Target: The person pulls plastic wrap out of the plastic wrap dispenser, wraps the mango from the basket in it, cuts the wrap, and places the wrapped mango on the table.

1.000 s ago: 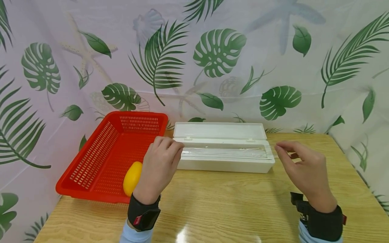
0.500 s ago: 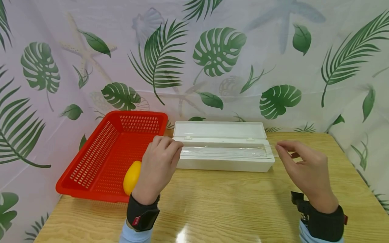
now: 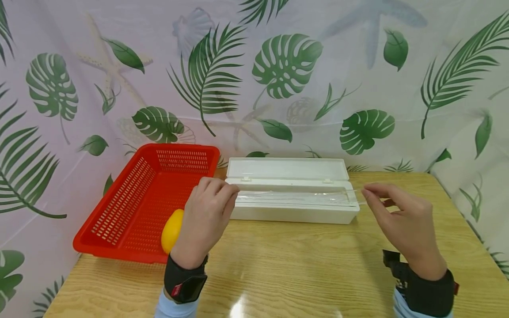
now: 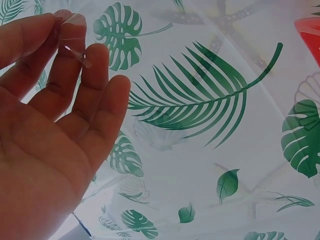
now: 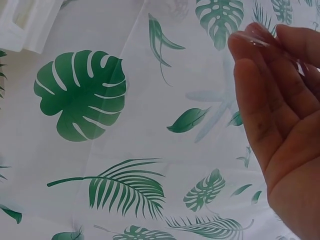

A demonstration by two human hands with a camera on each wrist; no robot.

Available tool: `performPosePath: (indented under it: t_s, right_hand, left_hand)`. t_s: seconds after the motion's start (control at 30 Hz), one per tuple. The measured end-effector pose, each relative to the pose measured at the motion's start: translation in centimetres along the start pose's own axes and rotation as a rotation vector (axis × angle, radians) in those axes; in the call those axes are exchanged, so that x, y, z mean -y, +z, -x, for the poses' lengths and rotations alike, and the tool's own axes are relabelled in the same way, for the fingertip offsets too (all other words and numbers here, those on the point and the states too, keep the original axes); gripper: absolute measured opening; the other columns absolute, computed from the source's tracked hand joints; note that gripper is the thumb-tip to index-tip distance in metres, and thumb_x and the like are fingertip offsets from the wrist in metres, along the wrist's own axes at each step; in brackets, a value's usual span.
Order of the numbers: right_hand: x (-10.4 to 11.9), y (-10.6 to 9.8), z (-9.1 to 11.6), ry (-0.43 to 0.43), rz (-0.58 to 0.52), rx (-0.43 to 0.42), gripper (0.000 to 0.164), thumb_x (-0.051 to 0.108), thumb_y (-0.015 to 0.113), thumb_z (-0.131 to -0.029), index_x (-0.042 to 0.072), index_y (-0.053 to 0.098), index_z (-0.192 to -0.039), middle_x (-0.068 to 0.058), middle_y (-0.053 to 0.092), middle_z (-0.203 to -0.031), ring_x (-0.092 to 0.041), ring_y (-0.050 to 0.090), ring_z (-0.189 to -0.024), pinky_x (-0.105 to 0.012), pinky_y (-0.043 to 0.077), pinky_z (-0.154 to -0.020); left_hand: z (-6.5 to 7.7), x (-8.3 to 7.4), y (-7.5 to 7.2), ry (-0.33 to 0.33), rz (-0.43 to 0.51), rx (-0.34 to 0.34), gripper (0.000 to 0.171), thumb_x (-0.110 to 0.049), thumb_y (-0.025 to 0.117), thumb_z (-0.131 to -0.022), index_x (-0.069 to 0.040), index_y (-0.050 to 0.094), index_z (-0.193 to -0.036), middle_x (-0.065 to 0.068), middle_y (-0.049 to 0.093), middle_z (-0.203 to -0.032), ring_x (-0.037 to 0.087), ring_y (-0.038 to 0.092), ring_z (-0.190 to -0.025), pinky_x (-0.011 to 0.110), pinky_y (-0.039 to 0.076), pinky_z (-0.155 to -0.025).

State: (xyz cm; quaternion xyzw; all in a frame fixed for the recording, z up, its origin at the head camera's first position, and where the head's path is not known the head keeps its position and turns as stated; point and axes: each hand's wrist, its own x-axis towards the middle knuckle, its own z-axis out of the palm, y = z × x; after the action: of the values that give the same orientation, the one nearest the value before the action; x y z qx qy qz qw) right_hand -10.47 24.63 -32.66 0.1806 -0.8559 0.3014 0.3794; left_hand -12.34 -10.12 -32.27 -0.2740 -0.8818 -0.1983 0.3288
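A strip of clear plastic wrap (image 3: 294, 196) stretches across the top of a long white wrap dispenser box (image 3: 294, 214), whose lid (image 3: 286, 168) is raised at the back. My left hand (image 3: 208, 216) pinches the wrap's left end between thumb and index finger, and in the left wrist view a bit of film (image 4: 72, 32) shows at the fingertips. At the right end, my right hand (image 3: 403, 221) pinches the other corner; the right wrist view shows the shiny film (image 5: 260, 41) across the fingers.
A red plastic basket (image 3: 119, 212) stands at the left with a yellow mango-like fruit (image 3: 172, 232) in it, partly hidden by the left wrist. Behind the wooden table (image 3: 294, 265) hangs a leaf-printed cloth (image 3: 318, 88).
The right hand has shifted very slightly to the right. Both hands keep their pinch on the plastic wrap, and the box and basket stay in place.
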Motion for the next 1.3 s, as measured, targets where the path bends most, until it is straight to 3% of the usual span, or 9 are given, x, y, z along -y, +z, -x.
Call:
performPosePath:
  t_s: [0.27,0.47,0.83,1.07,1.3]
  right_hand:
    - [0.2,-0.4,0.1,-0.026,0.000,-0.019,0.024,-0.003,0.074,-0.068,0.003,0.071,-0.091,-0.014,0.072,-0.079,0.002,0.058,-0.074,-0.005,0.042,-0.063]
    - [0.4,-1.2,0.2,-0.014,0.048,0.048,0.022,0.001,0.074,-0.070,0.004,0.071,-0.091,-0.013,0.072,-0.080,0.009,0.055,-0.075,-0.006,0.043,-0.061]
    - [0.6,-1.8,0.4,0.020,0.061,0.106,0.023,0.003,0.075,-0.070,0.004,0.070,-0.093,-0.012,0.073,-0.083,0.010,0.055,-0.079,-0.005,0.042,-0.064]
    - [1.0,-2.4,0.4,-0.035,0.066,0.131,0.024,0.000,0.076,-0.067,0.008,0.071,-0.089,-0.007,0.073,-0.077,0.002,0.058,-0.068,-0.010,0.047,-0.059]
    - [1.4,-3.2,0.6,-0.063,0.096,0.247,0.023,0.002,0.077,-0.065,0.013,0.070,-0.083,-0.001,0.072,-0.073,-0.004,0.058,-0.060,-0.017,0.049,-0.053]
  left_hand:
    - [0.0,-0.2,-0.2,-0.004,0.002,0.005,0.010,-0.010,0.068,-0.081,-0.008,0.068,-0.091,0.008,0.061,-0.079,0.025,0.048,-0.083,0.036,0.047,-0.060]
    - [0.1,-0.4,-0.4,-0.003,0.006,0.007,0.011,-0.011,0.069,-0.081,-0.009,0.067,-0.092,0.007,0.061,-0.079,0.025,0.048,-0.083,0.036,0.047,-0.060]
    - [0.5,-0.5,-0.7,0.008,0.008,0.038,0.009,-0.011,0.068,-0.081,-0.008,0.067,-0.089,0.008,0.061,-0.080,0.025,0.049,-0.084,0.039,0.048,-0.062]
    - [0.6,-0.7,-1.0,0.025,0.000,0.035,0.007,-0.009,0.070,-0.079,-0.008,0.067,-0.085,0.008,0.062,-0.078,0.026,0.050,-0.082,0.039,0.048,-0.060]
    - [1.1,-1.0,-1.4,0.036,0.004,0.074,0.007,-0.009,0.070,-0.078,-0.009,0.067,-0.084,0.006,0.063,-0.076,0.026,0.051,-0.081,0.040,0.048,-0.061]
